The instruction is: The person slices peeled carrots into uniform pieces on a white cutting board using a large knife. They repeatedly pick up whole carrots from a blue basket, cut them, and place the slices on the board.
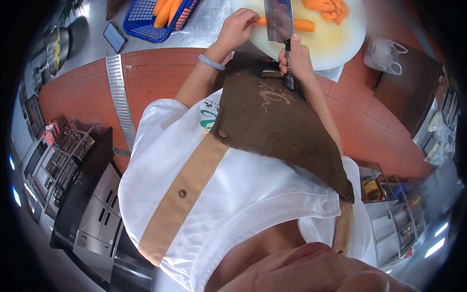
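A long orange carrot (303, 25) lies across a round white cutting board (317, 54) at the top of the view. My left hand (239, 29) pinches the carrot's left end between thumb and fingers. In my right hand (298, 60) is the dark handle of a cleaver (279, 20), its broad blade crossing over the carrot. Whether the edge has entered the carrot cannot be seen. Cut carrot chunks (328, 8) are heaped on the board's far side.
A blue plastic basket (146, 33) with whole carrots (166, 12) stands left of the board on a steel table (197, 34). Beside it lies a phone (115, 37). Farther left is a metal pan (58, 51). A plastic bag (383, 54) rests on a dark surface at right.
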`<state>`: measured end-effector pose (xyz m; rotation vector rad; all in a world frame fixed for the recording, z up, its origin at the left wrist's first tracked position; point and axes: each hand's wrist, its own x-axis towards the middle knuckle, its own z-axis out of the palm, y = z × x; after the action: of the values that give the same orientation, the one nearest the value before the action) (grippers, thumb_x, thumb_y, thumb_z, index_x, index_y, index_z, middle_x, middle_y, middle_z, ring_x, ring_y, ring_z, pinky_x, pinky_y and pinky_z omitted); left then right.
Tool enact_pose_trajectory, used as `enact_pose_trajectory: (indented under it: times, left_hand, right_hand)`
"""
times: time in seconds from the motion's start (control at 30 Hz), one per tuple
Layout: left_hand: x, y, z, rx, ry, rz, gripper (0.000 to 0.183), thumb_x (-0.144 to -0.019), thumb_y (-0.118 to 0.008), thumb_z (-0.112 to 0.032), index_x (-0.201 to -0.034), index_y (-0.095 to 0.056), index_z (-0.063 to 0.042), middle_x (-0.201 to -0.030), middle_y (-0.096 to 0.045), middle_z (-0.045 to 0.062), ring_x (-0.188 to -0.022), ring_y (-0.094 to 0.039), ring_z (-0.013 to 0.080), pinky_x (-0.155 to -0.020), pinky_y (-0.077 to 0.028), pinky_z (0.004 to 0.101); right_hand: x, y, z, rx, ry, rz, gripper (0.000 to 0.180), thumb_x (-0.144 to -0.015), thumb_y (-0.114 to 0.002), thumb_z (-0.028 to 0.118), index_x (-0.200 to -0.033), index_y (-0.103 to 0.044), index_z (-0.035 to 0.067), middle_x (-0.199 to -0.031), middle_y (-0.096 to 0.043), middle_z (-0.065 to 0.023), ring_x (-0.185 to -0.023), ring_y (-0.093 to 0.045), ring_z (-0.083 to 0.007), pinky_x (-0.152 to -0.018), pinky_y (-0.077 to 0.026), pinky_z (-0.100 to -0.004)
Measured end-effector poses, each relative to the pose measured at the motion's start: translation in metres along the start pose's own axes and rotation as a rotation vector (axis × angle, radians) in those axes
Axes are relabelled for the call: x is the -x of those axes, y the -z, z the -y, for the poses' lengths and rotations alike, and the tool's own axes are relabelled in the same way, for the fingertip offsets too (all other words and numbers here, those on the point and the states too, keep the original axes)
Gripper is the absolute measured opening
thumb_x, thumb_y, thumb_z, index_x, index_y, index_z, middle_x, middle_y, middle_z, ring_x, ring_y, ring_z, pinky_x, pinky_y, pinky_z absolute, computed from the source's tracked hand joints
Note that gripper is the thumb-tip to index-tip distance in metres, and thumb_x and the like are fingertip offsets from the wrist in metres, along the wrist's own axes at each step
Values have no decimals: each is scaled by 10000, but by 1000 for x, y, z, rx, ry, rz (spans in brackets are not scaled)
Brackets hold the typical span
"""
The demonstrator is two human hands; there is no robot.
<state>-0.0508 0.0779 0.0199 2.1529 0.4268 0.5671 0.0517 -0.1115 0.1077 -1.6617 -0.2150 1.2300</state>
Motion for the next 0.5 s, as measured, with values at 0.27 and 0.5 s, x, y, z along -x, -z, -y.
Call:
enact_pose_trajectory:
  times: [0.27, 0.5]
  left_hand:
    - [1, -1, -1, 8, -19, -14, 173, -832, -747, -53, -987, -672, -76, -967, -681, 87, -817, -688, 305, -728, -565, 380]
    - [7, -6, 0, -34, -14, 0, 289, -821, -773, -48, -1080, -647, -72, -1010, -675, 91, -867, -690, 263, -734, -575, 358]
  right_hand:
    - [-5, -16, -2, 124, 26, -85, 791, -1093, -246, 525, -577, -513, -10, -468, -481, -61, -384, -500, -162, -419, -465, -325]
    - [-16, -15, 4, 73, -61, -23, 752, -1085, -263, 536, -615, -515, 6, -506, -484, -51, -413, -504, -151, -428, -458, -322]
